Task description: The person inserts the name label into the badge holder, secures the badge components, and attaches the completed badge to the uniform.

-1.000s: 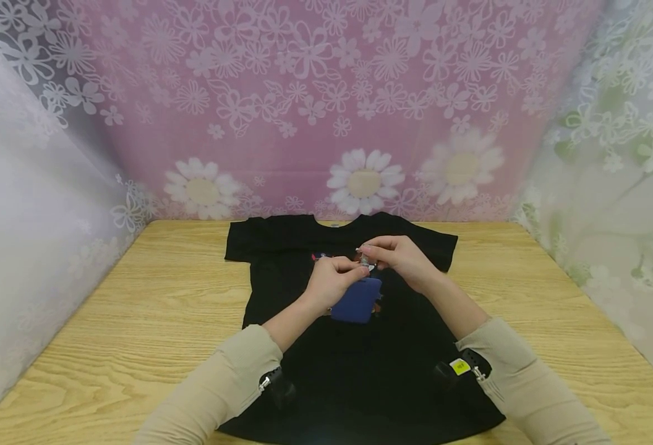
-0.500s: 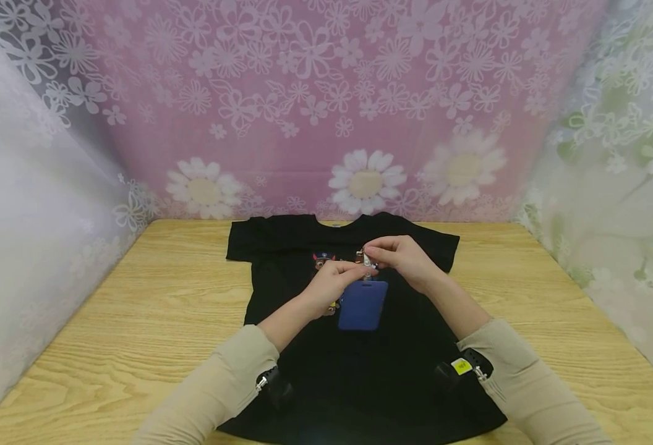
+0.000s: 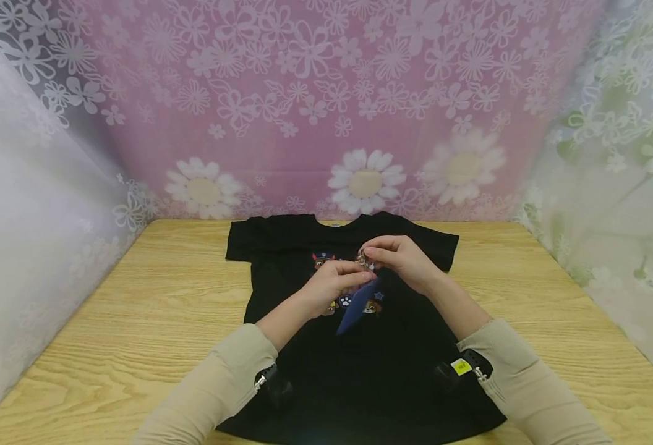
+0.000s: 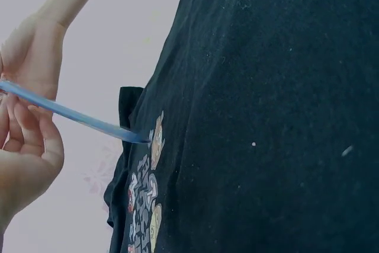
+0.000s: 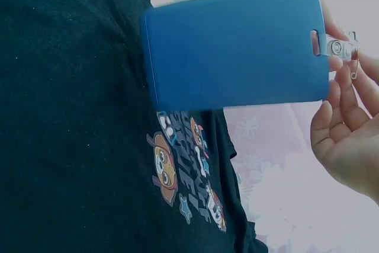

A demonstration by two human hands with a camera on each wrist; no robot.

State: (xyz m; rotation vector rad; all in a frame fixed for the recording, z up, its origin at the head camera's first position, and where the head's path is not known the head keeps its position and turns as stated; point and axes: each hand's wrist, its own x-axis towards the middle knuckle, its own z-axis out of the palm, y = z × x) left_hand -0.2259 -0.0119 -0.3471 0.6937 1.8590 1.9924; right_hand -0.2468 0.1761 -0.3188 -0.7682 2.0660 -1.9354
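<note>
A blue badge holder (image 3: 357, 307) hangs tilted, nearly edge-on, above the black T-shirt (image 3: 337, 383). In the right wrist view its broad face shows, with a slot where a clear strap (image 5: 336, 48) is attached. My left hand (image 3: 332, 285) pinches the holder's top end near the strap. Just beyond it, my right hand (image 3: 401, 259) pinches the metal pin clip (image 5: 354, 57) at the strap's other end. In the left wrist view the badge holder is a thin blue strip between both hands. Whether the pin is open is too small to tell.
The T-shirt lies spread flat, neck away from me, on a wood-grain table (image 3: 187, 296). Cartoon dog faces (image 5: 166, 170) are printed on its chest. A pink floral curtain (image 3: 282, 136) stands behind the table, with pale floral curtains on both sides.
The badge holder shifted slightly right, then swung from showing its broad face to nearly edge-on. Both hands stay in almost the same place, with the left fingers shifting slightly at its top.
</note>
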